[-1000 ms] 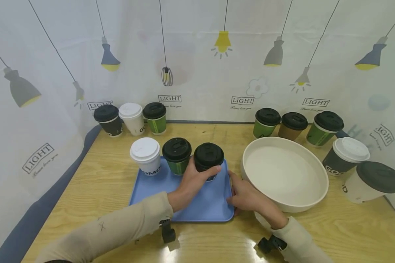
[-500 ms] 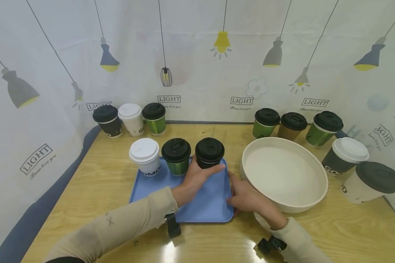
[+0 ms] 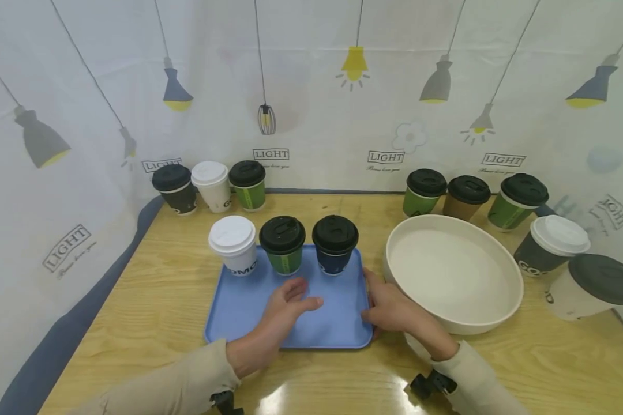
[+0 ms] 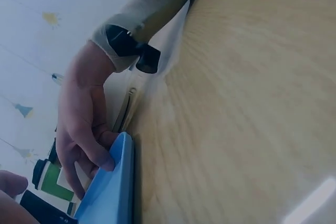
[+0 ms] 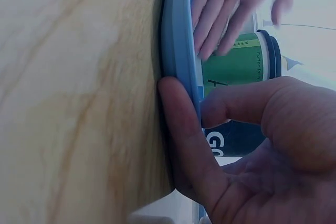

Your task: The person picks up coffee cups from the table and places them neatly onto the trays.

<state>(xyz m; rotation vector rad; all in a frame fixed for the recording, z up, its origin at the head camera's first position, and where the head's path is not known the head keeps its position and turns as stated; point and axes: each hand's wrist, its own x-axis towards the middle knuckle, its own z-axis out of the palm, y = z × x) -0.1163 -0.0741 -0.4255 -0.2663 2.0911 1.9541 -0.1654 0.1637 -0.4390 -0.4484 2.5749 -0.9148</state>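
A blue tray (image 3: 337,323) lies on the wooden table. Along its far side stand three lidded paper coffee cups, upright: a white cup (image 3: 241,262) with a white lid, a green cup (image 3: 285,262) with a black lid, and a dark blue cup (image 3: 334,263) with a black lid. My left hand (image 3: 275,323) hovers over the tray's near part, fingers relaxed and holding nothing, apart from the cups. At the tray's right edge, my right hand (image 3: 397,308) pinches the rim; in the right wrist view, its thumb and finger lie on either side of the tray rim (image 5: 178,40).
A large cream round bowl (image 3: 451,271) sits right of the tray, close to my right hand. Behind and beside it are several lidded cups, including a brown cup (image 3: 459,207). Three more, including a black-lidded green cup (image 3: 251,196), stand at back left by the printed curtain (image 3: 322,115).
My left hand slid the dark blue cup slightly away to the tray's far side, let go of it, and drew back toward me and to the left. My right hand stayed on the tray rim.
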